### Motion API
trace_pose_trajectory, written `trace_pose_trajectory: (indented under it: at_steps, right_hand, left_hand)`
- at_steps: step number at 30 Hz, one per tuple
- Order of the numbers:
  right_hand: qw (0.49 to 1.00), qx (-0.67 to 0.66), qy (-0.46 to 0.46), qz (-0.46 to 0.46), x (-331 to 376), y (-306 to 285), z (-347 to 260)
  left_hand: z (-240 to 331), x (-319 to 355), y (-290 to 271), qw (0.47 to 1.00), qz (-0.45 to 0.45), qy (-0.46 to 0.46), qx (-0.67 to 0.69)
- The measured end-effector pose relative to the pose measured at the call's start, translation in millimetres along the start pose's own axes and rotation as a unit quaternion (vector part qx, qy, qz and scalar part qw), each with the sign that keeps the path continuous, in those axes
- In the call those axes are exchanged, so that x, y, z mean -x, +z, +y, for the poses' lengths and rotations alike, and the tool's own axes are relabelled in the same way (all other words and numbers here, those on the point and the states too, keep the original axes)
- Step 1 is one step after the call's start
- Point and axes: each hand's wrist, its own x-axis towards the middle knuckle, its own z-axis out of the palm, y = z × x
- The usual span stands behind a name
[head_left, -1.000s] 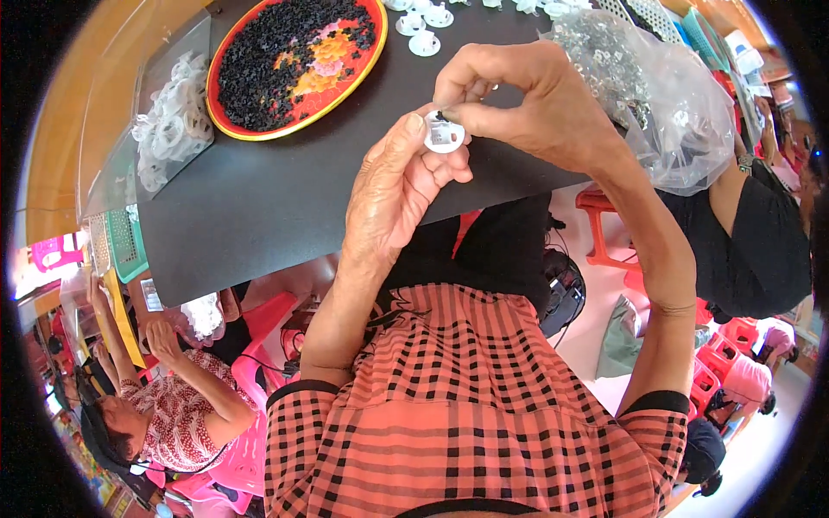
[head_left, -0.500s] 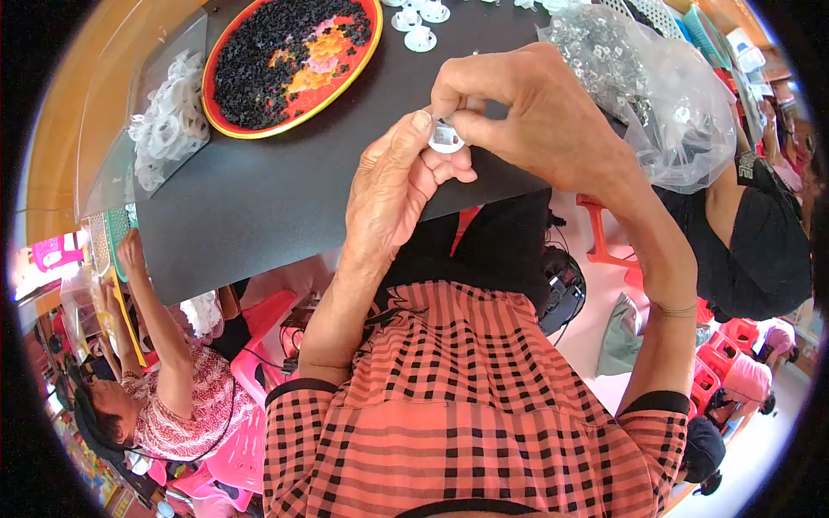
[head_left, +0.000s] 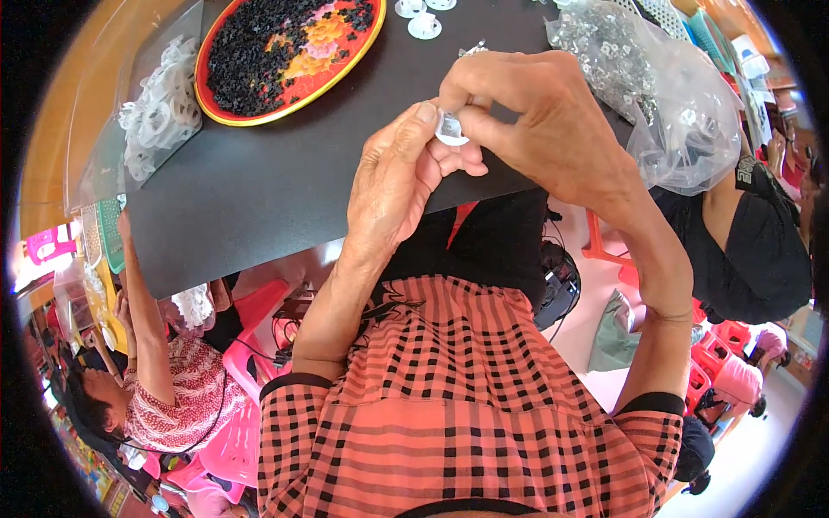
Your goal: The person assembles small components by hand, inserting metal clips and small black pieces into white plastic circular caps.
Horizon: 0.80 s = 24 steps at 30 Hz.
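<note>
Above the near edge of the dark table, my left hand (head_left: 395,164) pinches a small white round plastic part (head_left: 451,129) between thumb and fingers. Its hollow, raised middle faces up. My right hand (head_left: 540,121) is bent over the part from the right, thumb and forefinger pressed together at its upper rim. Whatever sits between those right fingertips is hidden. Just beyond the right knuckles shows a small shiny metal piece (head_left: 472,49); I cannot tell whether it lies on the table or is in the hand. Similar white parts (head_left: 424,26) lie farther back.
A red, yellow-rimmed tray (head_left: 298,108) of small black pieces stands at the back left. Left of it are translucent white rings (head_left: 164,112) in a clear container. A clear plastic bag (head_left: 682,129) of metal pieces lies right. Co-workers sit on both sides, one in patterned red (head_left: 186,397).
Both hands have shifted slightly right, with the white part tilted a little differently between them. The metal piece beyond my right hand shows more now. The left co-worker's arm has moved.
</note>
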Motion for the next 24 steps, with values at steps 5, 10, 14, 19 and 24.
trace_pose_trajectory:
  at_steps: [5, 10, 14, 19, 24]
  right_hand:
    - [0.999, 0.018, 0.033, -0.012, -1.0, -3.5, 0.8]
    - [0.995, -0.016, -0.051, 0.081, 1.2, 5.6, 6.6]
    - [0.995, -0.022, -0.048, 0.081, 0.2, 6.8, 9.5]
    - [0.996, -0.024, -0.049, 0.077, 1.3, 7.2, 8.3]
    - [0.996, -0.008, -0.061, 0.070, -0.5, 6.8, 9.3]
  left_hand:
    - [2.1, -1.4, 1.7, 1.000, -0.002, 0.005, 0.018]
    - [4.6, 0.1, 1.1, 0.999, 0.018, 0.003, 0.047]
    - [2.8, -1.0, -2.4, 0.998, 0.010, 0.001, 0.066]
    - [2.5, 0.0, -3.1, 0.997, 0.002, 0.002, 0.080]
    - [3.6, -0.9, -3.2, 0.996, 0.003, -0.006, 0.084]
